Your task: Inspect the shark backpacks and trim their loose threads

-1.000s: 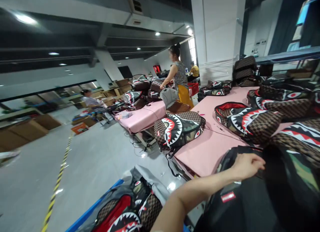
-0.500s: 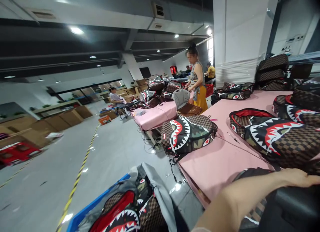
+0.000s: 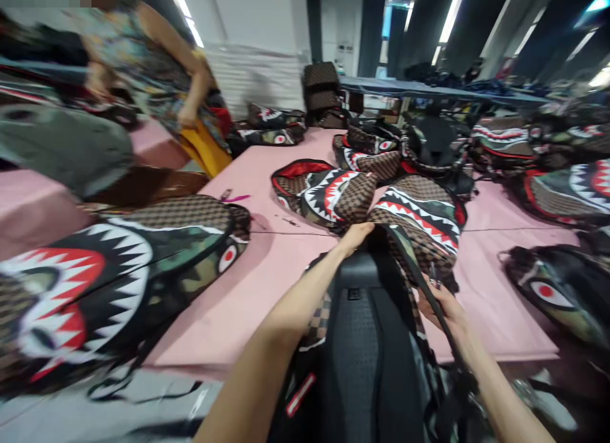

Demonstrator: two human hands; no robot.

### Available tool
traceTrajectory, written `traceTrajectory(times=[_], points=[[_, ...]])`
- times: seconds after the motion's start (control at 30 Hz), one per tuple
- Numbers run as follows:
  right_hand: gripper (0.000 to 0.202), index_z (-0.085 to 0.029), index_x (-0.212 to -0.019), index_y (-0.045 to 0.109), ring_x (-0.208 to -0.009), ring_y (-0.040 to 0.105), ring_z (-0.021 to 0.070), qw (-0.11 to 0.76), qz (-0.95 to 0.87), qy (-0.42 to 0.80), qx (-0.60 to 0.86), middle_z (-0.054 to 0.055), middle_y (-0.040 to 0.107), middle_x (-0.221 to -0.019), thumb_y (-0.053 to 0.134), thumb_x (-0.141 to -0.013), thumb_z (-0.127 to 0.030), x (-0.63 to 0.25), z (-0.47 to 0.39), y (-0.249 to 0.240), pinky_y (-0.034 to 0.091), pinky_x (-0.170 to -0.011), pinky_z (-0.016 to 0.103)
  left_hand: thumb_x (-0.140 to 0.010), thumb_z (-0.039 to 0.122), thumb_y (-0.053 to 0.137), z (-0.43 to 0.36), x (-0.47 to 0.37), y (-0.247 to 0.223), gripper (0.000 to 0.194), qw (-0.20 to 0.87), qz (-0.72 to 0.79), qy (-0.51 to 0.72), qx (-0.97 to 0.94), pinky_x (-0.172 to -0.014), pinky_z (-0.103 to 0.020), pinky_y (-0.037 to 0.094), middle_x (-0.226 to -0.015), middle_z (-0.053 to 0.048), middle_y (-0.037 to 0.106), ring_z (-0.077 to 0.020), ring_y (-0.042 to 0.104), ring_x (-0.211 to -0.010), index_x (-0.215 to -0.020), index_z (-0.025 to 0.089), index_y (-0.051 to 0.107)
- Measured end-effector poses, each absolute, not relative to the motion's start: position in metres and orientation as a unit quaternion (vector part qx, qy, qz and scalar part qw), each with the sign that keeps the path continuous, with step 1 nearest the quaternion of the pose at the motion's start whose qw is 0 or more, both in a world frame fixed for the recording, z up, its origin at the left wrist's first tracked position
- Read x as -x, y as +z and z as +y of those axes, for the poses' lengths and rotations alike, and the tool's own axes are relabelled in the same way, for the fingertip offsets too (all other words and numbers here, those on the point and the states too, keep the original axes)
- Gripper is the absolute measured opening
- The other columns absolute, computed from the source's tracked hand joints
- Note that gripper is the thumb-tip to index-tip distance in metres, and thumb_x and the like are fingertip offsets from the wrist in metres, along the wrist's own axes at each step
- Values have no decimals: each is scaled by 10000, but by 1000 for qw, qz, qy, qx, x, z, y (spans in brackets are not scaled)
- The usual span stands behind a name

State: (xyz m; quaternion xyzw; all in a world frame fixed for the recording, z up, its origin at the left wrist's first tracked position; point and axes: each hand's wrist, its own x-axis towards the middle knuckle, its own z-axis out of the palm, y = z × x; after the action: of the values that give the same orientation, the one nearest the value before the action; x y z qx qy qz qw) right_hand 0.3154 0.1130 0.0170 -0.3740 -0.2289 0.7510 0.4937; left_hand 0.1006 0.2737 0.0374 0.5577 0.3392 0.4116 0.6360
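Left hand point(image 3: 355, 238): fingers gripping the top edge of the black-backed backpack point(image 3: 355, 347).
Backpack: at the near side of the pink bench point(image 3: 252, 290), between the forearms, back panel up.
Right hand point(image 3: 452, 308): beside the backpack, partly behind a dark strap point(image 3: 419, 270); fingers bent, small dark item at them, blurred; grip, cannot tell.
Left of bench: shark-mouth bag point(image 3: 162, 265).
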Motion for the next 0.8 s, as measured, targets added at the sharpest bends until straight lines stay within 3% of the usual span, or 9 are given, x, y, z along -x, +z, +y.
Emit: traceTrajectory(times=[0.1,0.27,0.53,0.67,0.73,0.8], points=[[176,-179,-749,529,-311,250,16,539,-199,722,386,-113,330,-435,700,-706,-167,-327,112,27,266,-304,126,-704,584,583,285,-109,22,512,655,336,423,-528,-888,-384,430,-898,-82,698,-231,611,-904,-895,116,664],[300,-174,-586,404,-343,288,21,481,-171,768,387,-93,336,-433,684,-692,-154,-325,125,19,282,-316,113,-658,602,611,286,-102,23,549,635,352,440,-529,-866,-375,448,-950,-108,698,-237,624,-909,-920,125,682],[199,-166,-676,477,-335,290,25,499,-137,785,340,-96,352,-442,661,-666,-90,-313,122,8,303,-322,121,-752,327,561,279,-111,39,352,520,344,464,-629,-1015,-300,305,-1153,-37,628,-184,513,-1123,-1072,202,639],[186,-149,-675,497,-322,281,14,473,-136,799,347,-91,375,-432,674,-665,-92,-309,111,7,274,-312,114,-740,282,534,279,-117,54,238,498,320,400,-700,-917,-245,356,-998,-6,673,-157,560,-981,-900,201,691],[166,-142,-732,538,-306,265,7,456,-146,799,363,-90,409,-428,695,-676,-139,-314,102,6,249,-301,111,-732,327,544,278,-118,59,203,496,315,353,-728,-766,-226,399,-796,14,667,-140,568,-791,-754,184,687],[184,-126,-731,568,-293,311,23,435,-168,785,407,-57,473,-419,686,-721,-267,-325,93,5,263,-291,128,-696,388,586,279,-119,63,261,497,312,301,-752,-592,-215,359,-572,41,561,-111,485,-587,-571,163,625]])
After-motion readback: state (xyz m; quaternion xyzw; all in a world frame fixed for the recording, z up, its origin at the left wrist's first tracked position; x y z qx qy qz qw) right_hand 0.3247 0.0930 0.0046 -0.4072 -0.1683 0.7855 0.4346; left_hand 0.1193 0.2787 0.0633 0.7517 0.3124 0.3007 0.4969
